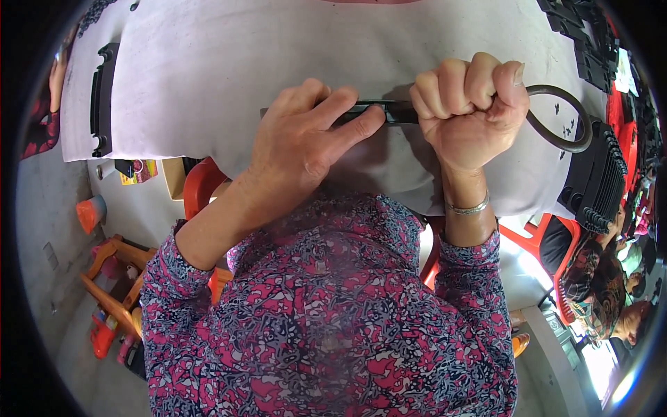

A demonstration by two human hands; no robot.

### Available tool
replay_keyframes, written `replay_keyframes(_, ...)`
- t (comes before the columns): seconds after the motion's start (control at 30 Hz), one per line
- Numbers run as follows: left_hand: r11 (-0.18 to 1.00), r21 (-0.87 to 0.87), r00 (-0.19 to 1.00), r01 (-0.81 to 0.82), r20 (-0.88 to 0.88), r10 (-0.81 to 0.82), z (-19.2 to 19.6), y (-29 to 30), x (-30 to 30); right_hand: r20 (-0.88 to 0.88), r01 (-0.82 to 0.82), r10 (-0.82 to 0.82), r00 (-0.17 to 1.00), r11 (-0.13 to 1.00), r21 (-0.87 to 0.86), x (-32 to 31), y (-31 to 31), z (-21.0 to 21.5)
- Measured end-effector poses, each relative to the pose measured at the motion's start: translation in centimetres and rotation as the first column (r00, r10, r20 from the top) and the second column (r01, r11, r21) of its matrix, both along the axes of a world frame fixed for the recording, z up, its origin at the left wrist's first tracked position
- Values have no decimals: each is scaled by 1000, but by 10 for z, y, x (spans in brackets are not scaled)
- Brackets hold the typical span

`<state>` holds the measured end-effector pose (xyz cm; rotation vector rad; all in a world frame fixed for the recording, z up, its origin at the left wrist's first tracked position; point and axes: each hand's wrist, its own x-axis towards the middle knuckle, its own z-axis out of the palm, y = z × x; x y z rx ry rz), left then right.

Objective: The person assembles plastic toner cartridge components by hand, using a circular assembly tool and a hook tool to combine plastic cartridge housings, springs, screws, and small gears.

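Observation:
A long, narrow black piece (399, 112) lies crosswise on the cloth-covered table in front of me. My left hand (295, 135) is closed over its left part, with the thumb and forefinger pressing along it. My right hand (472, 104) is a fist at its right end. From the outer side of that fist sticks out a thick dark loop (587, 132), which looks like the handle of a hand tool. The rest of the tool is hidden in the fist, so I cannot tell its kind or where it touches the piece.
A pale cloth covers the table (208, 62). One black slotted part (103, 101) lies at the left edge. A stack of similar black parts (599, 177) stands at the right edge, with more at the far right. Red chairs (201, 184) and another person (597, 292) are around the table.

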<state>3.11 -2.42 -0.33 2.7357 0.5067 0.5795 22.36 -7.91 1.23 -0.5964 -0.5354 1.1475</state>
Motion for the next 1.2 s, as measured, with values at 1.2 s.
replay_keyframes(1.2,999,14,999,41,-12,-41,3,1,2,-9,-92,92,996,995,-23,11,-5,-12)
